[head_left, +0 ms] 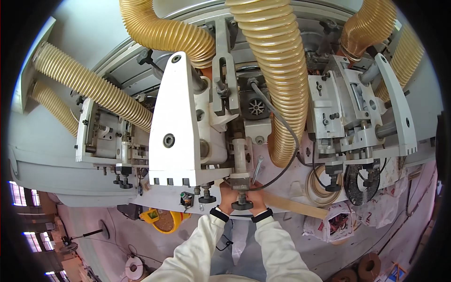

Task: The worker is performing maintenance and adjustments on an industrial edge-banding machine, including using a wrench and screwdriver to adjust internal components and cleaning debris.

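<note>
Machinery (171,117) is spreading right across the space before you, and thick yellow hoses (268,61) are curving over it. A pale bench (284,188) is running beneath, and on it a wooden strip (293,204) is stretching rightward from beside your right hand (257,201); it is looking light and fairly stiff, so its long edges are probably offering the surest hold, with splinters a possible risk. Near the strip, a coil of pale tubing (311,186) is lying to the right. Your left hand (226,198) is reaching in close to the right one, but the metal spindle (239,157) and its fittings are covering your fingers, so I'm not able to tell how far either hand is opening or whether it is gripping anything. Just beyond them a wrench (257,170) is resting, likely hard, smooth and dense, best taken by its shank. Smallest, a black knob (242,204) is hanging below the spindle, overlapping your hands in view; it is seeming rigid, its lobes giving fingertips good purchase.
</note>
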A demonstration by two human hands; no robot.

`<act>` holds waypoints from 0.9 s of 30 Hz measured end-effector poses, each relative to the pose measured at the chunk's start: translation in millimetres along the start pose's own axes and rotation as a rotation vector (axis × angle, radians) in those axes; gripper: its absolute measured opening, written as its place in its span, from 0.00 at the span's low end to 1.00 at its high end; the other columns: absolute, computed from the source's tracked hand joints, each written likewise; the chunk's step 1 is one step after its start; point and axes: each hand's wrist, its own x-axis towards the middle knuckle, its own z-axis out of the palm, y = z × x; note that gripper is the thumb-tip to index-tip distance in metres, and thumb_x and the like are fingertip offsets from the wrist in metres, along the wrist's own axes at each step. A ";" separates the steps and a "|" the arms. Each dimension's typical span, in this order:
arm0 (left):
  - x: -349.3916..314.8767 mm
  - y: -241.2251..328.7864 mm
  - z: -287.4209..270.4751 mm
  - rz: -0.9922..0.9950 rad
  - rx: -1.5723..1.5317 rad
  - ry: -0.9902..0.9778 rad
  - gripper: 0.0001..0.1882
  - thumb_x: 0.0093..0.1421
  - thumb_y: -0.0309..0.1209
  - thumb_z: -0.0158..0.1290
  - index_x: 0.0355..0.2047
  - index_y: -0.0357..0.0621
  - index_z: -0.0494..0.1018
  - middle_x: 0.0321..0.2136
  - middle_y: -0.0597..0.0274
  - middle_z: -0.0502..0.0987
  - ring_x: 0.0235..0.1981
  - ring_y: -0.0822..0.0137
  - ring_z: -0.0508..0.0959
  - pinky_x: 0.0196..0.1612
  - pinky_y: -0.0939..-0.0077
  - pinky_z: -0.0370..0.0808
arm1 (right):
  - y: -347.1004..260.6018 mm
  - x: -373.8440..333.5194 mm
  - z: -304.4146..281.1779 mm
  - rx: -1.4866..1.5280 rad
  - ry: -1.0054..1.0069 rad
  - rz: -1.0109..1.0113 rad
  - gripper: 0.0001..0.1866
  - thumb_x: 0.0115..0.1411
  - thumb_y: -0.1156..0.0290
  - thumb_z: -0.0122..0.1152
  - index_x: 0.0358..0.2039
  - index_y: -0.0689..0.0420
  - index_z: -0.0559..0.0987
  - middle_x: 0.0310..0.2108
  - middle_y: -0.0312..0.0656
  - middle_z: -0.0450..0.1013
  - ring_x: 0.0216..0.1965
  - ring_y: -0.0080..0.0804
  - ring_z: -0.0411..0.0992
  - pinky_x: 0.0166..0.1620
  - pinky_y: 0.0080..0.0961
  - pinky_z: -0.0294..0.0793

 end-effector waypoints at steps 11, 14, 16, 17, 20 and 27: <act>-3.2 19.5 3.7 0.139 0.267 0.063 0.01 0.54 0.22 0.57 0.28 0.39 0.78 0.24 0.62 0.81 0.23 0.69 0.80 0.26 0.72 0.76 | -1.0 -1.0 9.1 -0.033 0.071 -0.053 0.11 0.64 0.66 0.62 0.29 0.60 0.81 0.19 0.30 0.71 0.17 0.16 0.63 0.20 0.16 0.56; -3.0 25.8 5.3 0.176 0.345 0.052 0.01 0.53 0.22 0.57 0.27 0.39 0.77 0.23 0.63 0.80 0.23 0.71 0.79 0.26 0.71 0.75 | 6.9 6.7 7.9 -0.118 0.188 -0.131 0.09 0.62 0.68 0.64 0.30 0.61 0.82 0.19 0.31 0.72 0.16 0.17 0.64 0.19 0.17 0.58; -3.6 30.8 8.1 0.152 0.304 0.043 0.01 0.54 0.22 0.57 0.27 0.40 0.77 0.23 0.64 0.80 0.23 0.71 0.78 0.26 0.71 0.75 | 10.3 9.6 5.7 -0.160 0.254 -0.178 0.07 0.61 0.70 0.64 0.32 0.61 0.83 0.19 0.32 0.73 0.16 0.18 0.66 0.19 0.18 0.59; -3.9 32.2 9.1 0.129 0.265 0.037 0.01 0.55 0.22 0.56 0.27 0.40 0.77 0.24 0.64 0.80 0.23 0.71 0.78 0.25 0.72 0.75 | 11.7 11.1 3.8 -0.159 0.256 -0.180 0.07 0.61 0.70 0.64 0.32 0.61 0.83 0.19 0.32 0.73 0.16 0.18 0.66 0.19 0.18 0.59; -4.8 33.1 14.2 0.013 0.043 0.066 0.03 0.57 0.22 0.56 0.27 0.41 0.77 0.24 0.65 0.80 0.23 0.73 0.79 0.25 0.74 0.74 | 11.0 12.3 0.6 -0.249 0.272 -0.254 0.07 0.61 0.70 0.65 0.31 0.61 0.82 0.20 0.33 0.73 0.18 0.18 0.67 0.20 0.18 0.61; -8.3 38.6 10.8 -0.067 -0.011 0.103 0.02 0.58 0.22 0.56 0.29 0.42 0.76 0.24 0.68 0.79 0.21 0.75 0.76 0.23 0.78 0.72 | -24.4 1.8 3.2 -0.166 -0.080 0.049 0.10 0.69 0.68 0.57 0.33 0.60 0.79 0.20 0.30 0.69 0.17 0.16 0.62 0.20 0.17 0.56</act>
